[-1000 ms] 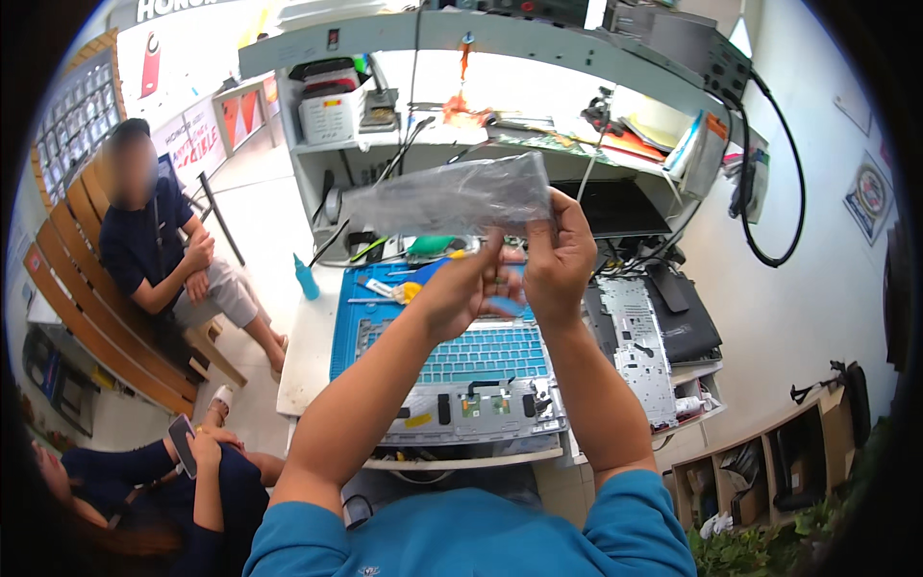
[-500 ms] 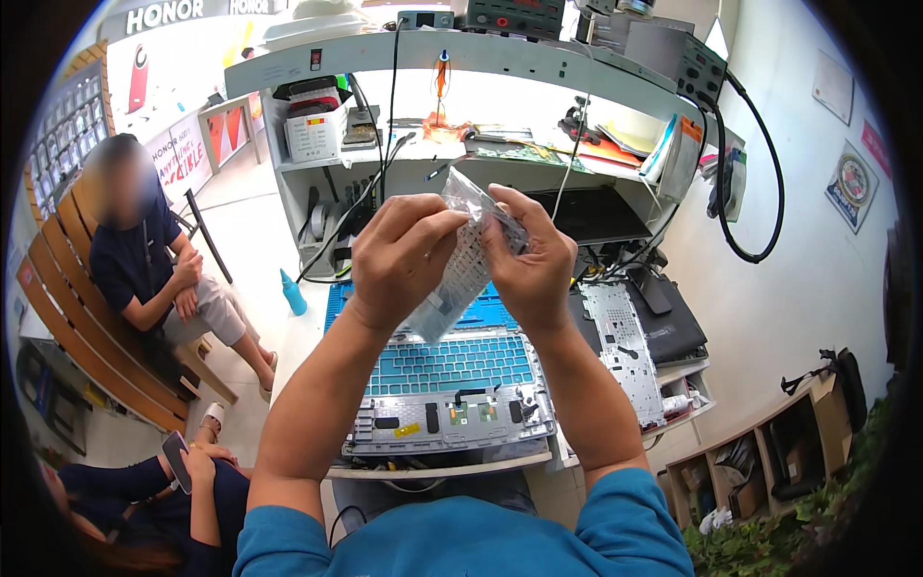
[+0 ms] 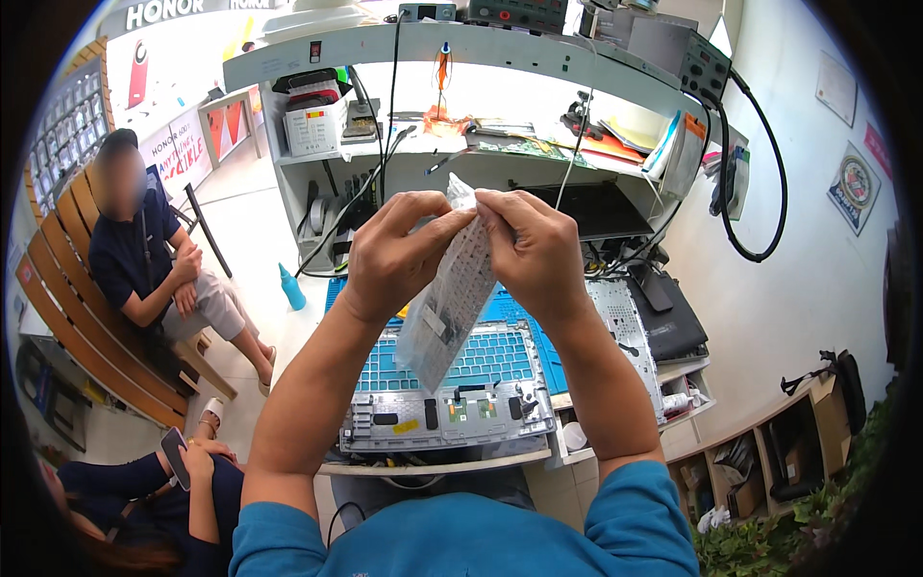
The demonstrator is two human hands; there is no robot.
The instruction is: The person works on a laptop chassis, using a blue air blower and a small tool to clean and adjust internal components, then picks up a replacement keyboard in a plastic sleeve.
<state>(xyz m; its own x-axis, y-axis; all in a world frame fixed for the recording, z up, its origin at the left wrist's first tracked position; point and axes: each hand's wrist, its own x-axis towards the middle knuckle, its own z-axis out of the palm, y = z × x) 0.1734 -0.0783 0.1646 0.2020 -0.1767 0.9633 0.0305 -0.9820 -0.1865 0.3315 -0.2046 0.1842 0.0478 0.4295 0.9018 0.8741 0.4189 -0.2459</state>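
Observation:
Both my hands pinch the upper end of a clear plastic bag [image 3: 444,313] that hangs at a slant. Inside it, rows of small squares look like a laptop keyboard. My left hand [image 3: 396,252] grips the bag's top on one side, fingers closed. Thumb and fingers of my right hand [image 3: 535,248] are closed on the top edge just beside it. Below the bag lies a silver laptop palm-rest casing [image 3: 492,435] with key openings, and blue shows through them. A blue work mat [image 3: 550,358] extends beyond its right side.
A blue squeeze bottle [image 3: 292,288] stands to the left. On the right lie a perforated metal plate [image 3: 627,332] and a dark laptop part [image 3: 685,332]. A shelf [image 3: 385,154] with tools crosses the back. Two people sit at the left, one holding a phone [image 3: 176,456].
The bag now hangs lower and more upright, its bottom end over the casing. My right hand has turned and its fingertips have moved left, close to my left hand's.

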